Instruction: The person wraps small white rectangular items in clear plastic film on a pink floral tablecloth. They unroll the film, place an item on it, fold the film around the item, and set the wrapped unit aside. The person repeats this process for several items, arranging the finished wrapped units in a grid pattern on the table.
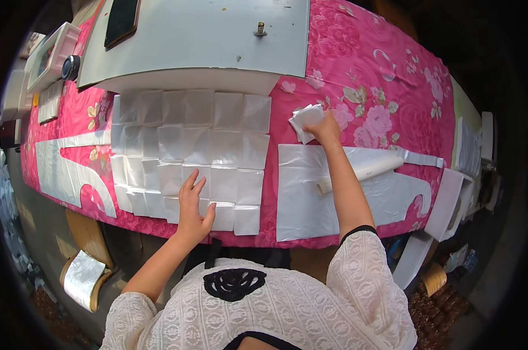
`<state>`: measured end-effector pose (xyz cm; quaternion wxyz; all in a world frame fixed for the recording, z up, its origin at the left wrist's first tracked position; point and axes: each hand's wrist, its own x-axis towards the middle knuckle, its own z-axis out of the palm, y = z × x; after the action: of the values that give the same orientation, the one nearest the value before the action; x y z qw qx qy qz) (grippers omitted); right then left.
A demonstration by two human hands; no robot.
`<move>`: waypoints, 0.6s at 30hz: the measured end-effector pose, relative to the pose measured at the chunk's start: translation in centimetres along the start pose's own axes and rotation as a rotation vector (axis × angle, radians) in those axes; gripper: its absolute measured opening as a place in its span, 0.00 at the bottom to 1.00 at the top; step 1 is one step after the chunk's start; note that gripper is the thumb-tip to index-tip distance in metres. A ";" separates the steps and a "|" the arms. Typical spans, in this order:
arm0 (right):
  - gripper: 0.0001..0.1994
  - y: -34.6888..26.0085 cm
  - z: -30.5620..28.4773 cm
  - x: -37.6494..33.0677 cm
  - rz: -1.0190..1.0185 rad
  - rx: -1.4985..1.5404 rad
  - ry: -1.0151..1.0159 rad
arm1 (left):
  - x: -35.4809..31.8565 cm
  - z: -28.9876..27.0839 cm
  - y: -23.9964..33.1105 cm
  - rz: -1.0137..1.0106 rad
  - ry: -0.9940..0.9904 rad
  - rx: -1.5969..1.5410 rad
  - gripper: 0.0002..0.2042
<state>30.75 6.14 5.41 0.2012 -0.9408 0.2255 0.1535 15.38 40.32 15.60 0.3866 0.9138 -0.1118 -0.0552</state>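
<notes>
Blouse: white lace blouse point(287, 309) with a black motif at the chest filled the lower edge, closest to the lens.
Left hand: left hand point(194, 207) lay flat with fingers spread apart, palm down on the near edge of the square sheets, gripping nothing.
Square sheets: glossy white square sheets point(194, 146) lay overlapping in rows like tiles, running from the grey board down to the near edge of the table.
Right hand: right hand point(324, 127) reached out at arm's length, fingers closed on the small stack of squares.
Small stack of squares: small stack of white squares point(305, 121) sat on the cloth just right of the tiled rows, its right side under the fingers.
Tablecloth: pink flowered tablecloth point(386, 76) covered the whole table.
Large sheet: large white plastic sheet point(310, 198) lay flat beneath the right forearm, near the table's front edge.
Roll: white roll point(366, 171) rested slantwise on the large sheet, just right of the forearm.
Grey board: grey board point(205, 35) sat at the far side with a small metal stud point(260, 28) standing on it and a dark phone point(121, 21) at its left corner.
Cut strips: long white cut strips point(65, 169) lay at the table's left end, well apart from both hands.
</notes>
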 end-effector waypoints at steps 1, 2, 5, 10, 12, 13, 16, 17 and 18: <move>0.33 -0.1 0.2 -0.1 0.007 0.009 0.004 | 0.1 0.3 0.4 0.022 -0.013 -0.016 0.29; 0.33 0.1 0.5 -0.1 0.017 0.019 0.008 | 0.3 0.5 0.9 0.039 -0.032 -0.027 0.29; 0.27 1.4 1.2 0.7 0.003 0.124 -0.118 | 0.7 1.2 2.0 0.079 -0.083 -0.057 0.29; 0.18 2.2 0.7 -0.7 -0.008 0.533 -0.279 | 1.7 2.6 3.6 0.124 -0.129 -0.096 0.29; 0.15 1.2 -1.4 -4.0 -0.133 0.897 -0.348 | 2.5 3.0 4.6 0.114 -0.118 -0.129 0.30; 0.14 0.6 -2.8 -6.0 -0.153 0.962 -0.388 | 3.0 3.2 5.3 0.112 -0.114 -0.147 0.30; 0.13 -1.4 -5.5 -12.6 -0.230 1.189 -0.496 | 4.1 3.9 7.4 0.079 -0.079 -0.332 0.33; 0.13 -1.9 -6.0 -14.4 -0.267 1.184 -0.522 | 4.3 4.0 7.9 0.062 -0.088 -0.398 0.34; 0.13 -2.2 -6.1 -16.3 -0.301 1.183 -0.547 | 4.2 4.2 8.5 0.045 -0.101 -0.463 0.34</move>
<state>19.17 11.12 17.56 0.7524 -0.6204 0.0787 0.2071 17.33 30.62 18.79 0.5810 0.7940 -0.1356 -0.1166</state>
